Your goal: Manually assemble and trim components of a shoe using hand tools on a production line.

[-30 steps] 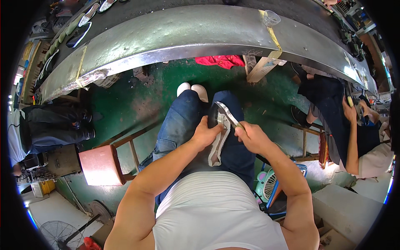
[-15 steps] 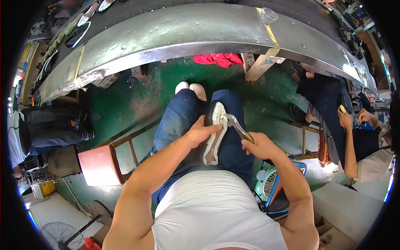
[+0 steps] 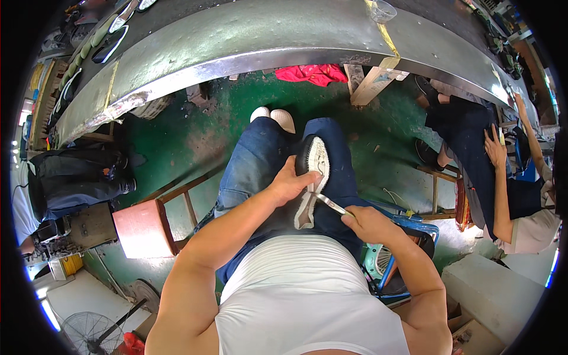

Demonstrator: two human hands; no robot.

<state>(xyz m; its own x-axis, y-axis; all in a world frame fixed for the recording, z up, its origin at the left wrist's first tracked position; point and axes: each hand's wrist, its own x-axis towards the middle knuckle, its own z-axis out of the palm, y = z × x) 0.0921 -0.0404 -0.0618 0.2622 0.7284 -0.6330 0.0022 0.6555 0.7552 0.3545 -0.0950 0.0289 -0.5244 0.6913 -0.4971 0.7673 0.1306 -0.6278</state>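
Observation:
A shoe upper stretched on a form lies sole-side up along my thighs. Its dark outer side and the pale, pleated underside [image 3: 318, 157] show, with a greyish strip toward the heel end. My left hand [image 3: 291, 182] is closed around its middle from the left side, thumb laid across the underside. In my right hand [image 3: 368, 221] is a silver hammer-like hand tool [image 3: 332, 204]. Its head meets or hovers just over the shoe's narrow waist, beside my left thumb; whether it touches, I cannot tell. My right fingers wrap the handle and hide most of it.
A metal-covered bench [image 3: 248, 44] spans the far side, bearing a clear plastic cup [image 3: 381, 10] and several shoes at left. A pink-topped stool [image 3: 142, 229] stands left. Another person's hand [image 3: 496, 148] is at the right; a green fan [image 3: 374, 260] sits near my right elbow.
The tool has moved from the toe part down to the shoe's waist, toward me. My left hand keeps hold of the shoe, which has tilted a little.

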